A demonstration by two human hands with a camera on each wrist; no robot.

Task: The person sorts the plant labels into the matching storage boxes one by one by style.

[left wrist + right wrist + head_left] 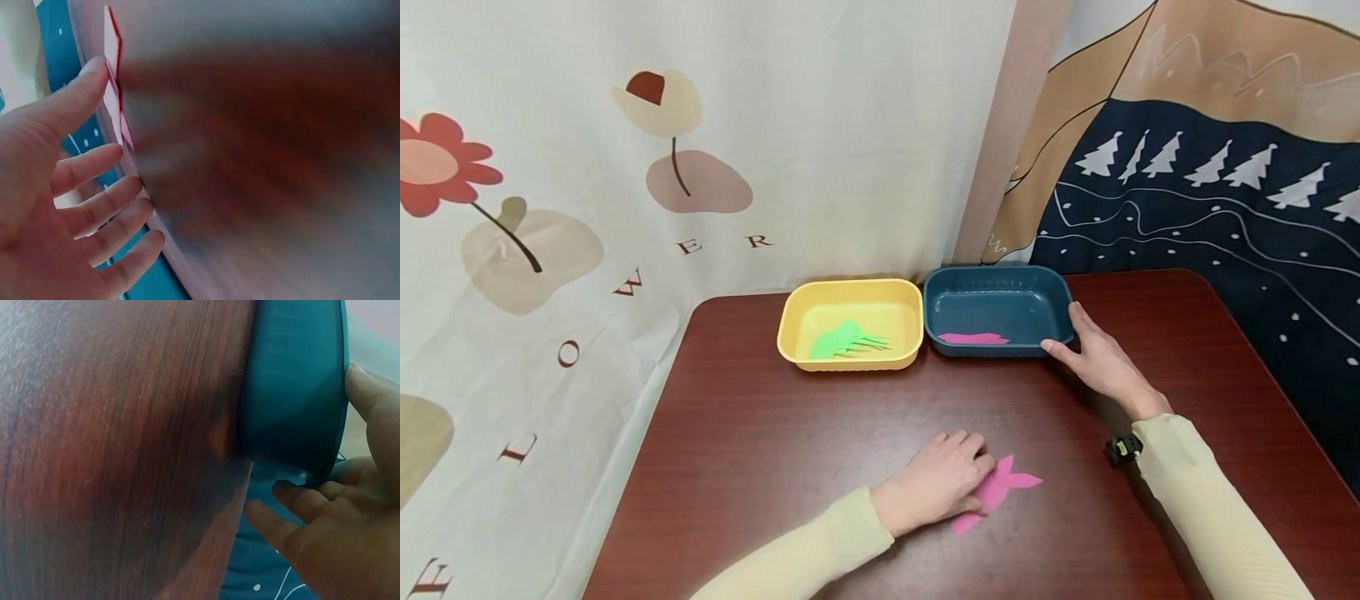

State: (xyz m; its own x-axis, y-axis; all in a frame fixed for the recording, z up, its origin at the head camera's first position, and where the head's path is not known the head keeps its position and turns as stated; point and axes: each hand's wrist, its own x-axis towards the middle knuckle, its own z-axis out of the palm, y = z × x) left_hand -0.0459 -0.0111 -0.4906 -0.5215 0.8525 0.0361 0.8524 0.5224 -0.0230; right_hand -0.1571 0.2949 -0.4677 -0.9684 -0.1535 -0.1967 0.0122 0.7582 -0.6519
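A flat pink cutout (997,486) with pointed ends lies on the table, partly covered by my left hand (942,477). In the left wrist view the thumb (94,67) touches the cutout, while the other fingers are spread and slightly bent beside it. My right hand (1105,358) holds the near right corner of a dark blue plastic basket (1000,351). Its thumb (362,387) is on the rim and its fingers are at the basket's side. Inside this basket lies more pink material (973,338).
Directly left of the blue basket stands a yellow basket (853,365) holding several green cutouts (841,339). Both stand near the far edge of the dark red wooden table (760,467). Printed curtains (850,150) hang behind and beside it.
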